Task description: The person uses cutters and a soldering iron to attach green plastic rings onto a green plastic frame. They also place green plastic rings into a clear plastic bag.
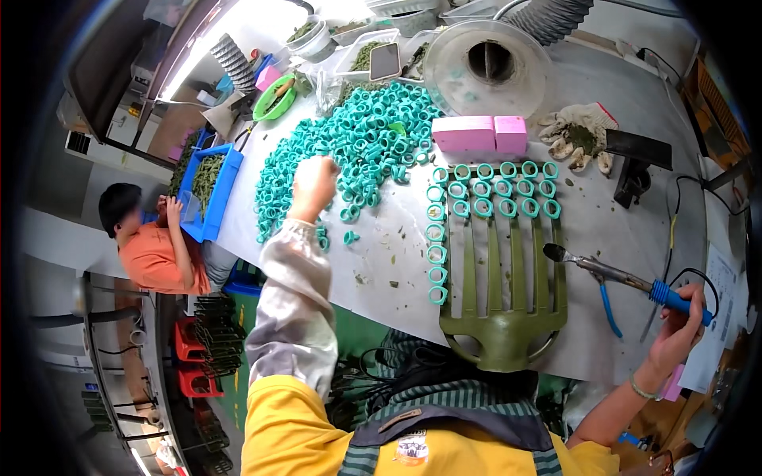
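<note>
My left hand (315,186) is over the near part of a big heap of teal rings (367,119). Its fingers are closed, and whatever they may hold is hidden. At the right, my right hand (677,329) grips the blue handle of a soldering iron (623,274), whose wide, dark tip points left. Between the hands lies an olive-green fork-shaped frame (508,333) with long parallel prongs. Teal rings (482,189) stand in rows across its far end, and one column of them runs down its left edge.
Pink blocks (468,133) lie beyond the frame, beside a stained glove (583,135) and a black stand (637,163). Blue-handled pliers (609,309) lie under the iron. A clear round hood (488,67) and tubs stand behind. A co-worker in orange (159,250) sits left by a blue tray (214,190).
</note>
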Demonstrator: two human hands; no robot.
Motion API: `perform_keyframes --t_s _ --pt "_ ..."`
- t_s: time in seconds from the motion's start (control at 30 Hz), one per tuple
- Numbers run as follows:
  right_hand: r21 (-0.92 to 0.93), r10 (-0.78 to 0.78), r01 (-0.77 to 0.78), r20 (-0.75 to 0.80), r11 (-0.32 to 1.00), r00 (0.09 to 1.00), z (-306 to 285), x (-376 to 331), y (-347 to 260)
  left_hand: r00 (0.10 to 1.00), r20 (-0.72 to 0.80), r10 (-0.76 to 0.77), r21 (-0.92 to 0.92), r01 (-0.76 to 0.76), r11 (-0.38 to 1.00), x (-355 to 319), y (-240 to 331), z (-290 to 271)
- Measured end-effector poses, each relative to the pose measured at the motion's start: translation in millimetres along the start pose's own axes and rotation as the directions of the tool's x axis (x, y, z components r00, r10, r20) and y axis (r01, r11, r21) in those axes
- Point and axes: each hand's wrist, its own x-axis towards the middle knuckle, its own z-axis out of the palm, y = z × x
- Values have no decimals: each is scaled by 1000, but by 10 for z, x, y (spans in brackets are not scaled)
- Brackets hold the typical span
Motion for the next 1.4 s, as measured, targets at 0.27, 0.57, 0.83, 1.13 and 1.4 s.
perform_keyframes --t_s 0.27,0.57,0.83,1.13,1.4 --pt "9 -3 3 1 1000 1000 88 -89 -152 996 -61 -70 -183 58 981 -418 -469 379" --pt "91 -1 -7 80 996 997 449 -244 -225 940 188 -286 -822 310 477 -478 81 -93" --pt "150 21 -44 154 988 988 663 -327 -216 952 301 -62 -755 278 594 -669 316 -151" --pt "160 29 -55 163 986 986 759 -376 -196 936 352 33 -855 306 419 -761 711 -379" --pt "155 67 -96 180 983 981 969 -474 -26 917 -157 366 -688 -368 626 -738 1741 -311"
